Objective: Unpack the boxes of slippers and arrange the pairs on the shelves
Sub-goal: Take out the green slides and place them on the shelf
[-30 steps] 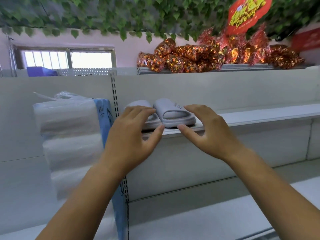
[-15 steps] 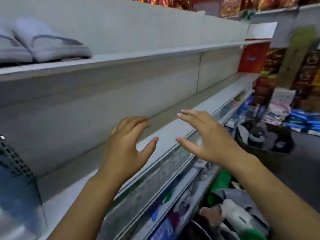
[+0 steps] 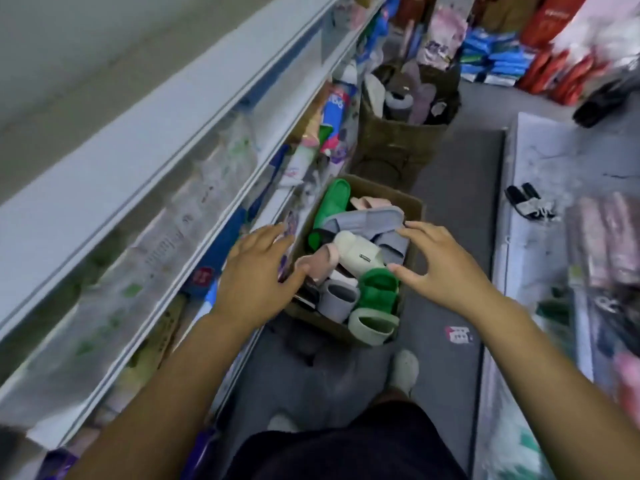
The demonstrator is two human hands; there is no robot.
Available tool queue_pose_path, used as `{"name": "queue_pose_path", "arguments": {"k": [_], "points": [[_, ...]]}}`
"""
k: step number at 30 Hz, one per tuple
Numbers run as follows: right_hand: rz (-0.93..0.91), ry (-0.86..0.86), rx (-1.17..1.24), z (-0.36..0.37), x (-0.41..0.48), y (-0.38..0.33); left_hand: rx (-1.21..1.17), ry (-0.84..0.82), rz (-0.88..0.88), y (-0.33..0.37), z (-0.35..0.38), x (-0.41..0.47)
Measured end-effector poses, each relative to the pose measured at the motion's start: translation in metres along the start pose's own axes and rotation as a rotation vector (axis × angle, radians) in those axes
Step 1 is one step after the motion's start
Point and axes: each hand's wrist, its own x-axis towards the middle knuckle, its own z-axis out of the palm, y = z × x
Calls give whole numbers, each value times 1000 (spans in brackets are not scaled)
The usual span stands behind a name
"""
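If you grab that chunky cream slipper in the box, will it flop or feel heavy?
The cream slipper looks thick and puffy, like foam, so probably light and fairly stiff. It lies loose on top of the pile in the box, so it should lift out without snagging.

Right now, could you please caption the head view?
Left hand and right hand reach toward a cardboard box of slippers.

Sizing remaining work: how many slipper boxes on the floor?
2. The near box sits beside the shelving; the far box stands just beyond it. Others may be hidden.
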Motion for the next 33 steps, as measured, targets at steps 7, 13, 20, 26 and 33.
{"name": "queue_pose_path", "arguments": {"k": [7,13,20,26,33], "points": [[184,-329,216,65,24,87,-124,-280,-199,37,106,-3],[201,-548,301,109,84,140,-267,-314,-549,77,157,13],[60,-711,297,156,117,167,-331,-378,-775,115,239,18],[-24,-747,192,175,140,177,-366,-501,-863,132,267,4],[-106,-480,301,118,149,183,-469,-458,-950,123,268,3]]}}
